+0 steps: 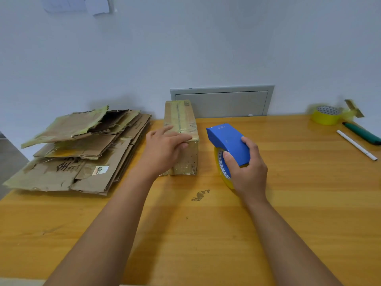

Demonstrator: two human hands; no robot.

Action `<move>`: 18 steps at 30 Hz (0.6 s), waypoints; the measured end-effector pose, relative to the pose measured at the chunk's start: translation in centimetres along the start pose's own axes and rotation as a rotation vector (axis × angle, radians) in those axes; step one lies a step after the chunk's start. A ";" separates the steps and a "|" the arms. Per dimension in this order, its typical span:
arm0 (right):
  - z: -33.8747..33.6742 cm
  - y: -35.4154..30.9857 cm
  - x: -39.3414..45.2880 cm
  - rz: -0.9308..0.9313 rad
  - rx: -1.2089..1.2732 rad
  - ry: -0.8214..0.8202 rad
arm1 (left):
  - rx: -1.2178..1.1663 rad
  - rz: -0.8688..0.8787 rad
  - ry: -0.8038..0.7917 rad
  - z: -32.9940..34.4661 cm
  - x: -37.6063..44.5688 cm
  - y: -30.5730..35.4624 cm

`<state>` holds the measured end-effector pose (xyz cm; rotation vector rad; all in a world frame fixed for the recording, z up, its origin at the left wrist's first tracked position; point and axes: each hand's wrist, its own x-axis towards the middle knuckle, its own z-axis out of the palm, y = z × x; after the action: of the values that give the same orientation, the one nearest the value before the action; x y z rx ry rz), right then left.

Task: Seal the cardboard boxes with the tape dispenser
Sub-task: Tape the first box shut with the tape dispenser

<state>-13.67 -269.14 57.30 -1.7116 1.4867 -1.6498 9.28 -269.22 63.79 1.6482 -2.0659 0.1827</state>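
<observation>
Left hand [165,149] lies flat, fingers straight, on the taped cardboard box [183,141]; right hand [245,168] grips the blue tape dispenser [228,141]. Both rest on the wooden table [185,234].

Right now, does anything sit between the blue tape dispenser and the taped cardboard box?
Nothing visible does. The blue tape dispenser, gripped by the right hand, sits just right of the taped cardboard box, with only bare wooden table between. The left hand rests on the box's near top.

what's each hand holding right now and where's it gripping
The right hand grips the tape dispenser round the rear of its blue cover. The left hand holds nothing; it rests on the cardboard box.
</observation>
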 end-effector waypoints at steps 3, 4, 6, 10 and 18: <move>0.0 0.0 0.0 0.007 0.000 -0.001 | -0.037 0.002 0.065 0.5 -0.3 0.0; 0.1 0.0 0.0 0.009 0.000 0.000 | -0.036 -0.023 0.101 0.8 -0.3 0.3; 0.1 0.0 -0.1 0.012 0.004 0.004 | 0.001 -0.111 0.147 1.5 0.0 1.1; 0.1 -0.2 -0.3 0.024 0.024 0.028 | 0.064 -0.176 0.191 2.7 0.7 2.4; 0.2 -0.4 -0.3 0.011 0.032 0.033 | -0.024 -0.036 0.103 1.0 0.2 0.6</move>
<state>-13.26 -268.80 57.37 -1.6640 1.4745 -1.6946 8.39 -269.68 63.15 1.6265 -1.9532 0.2254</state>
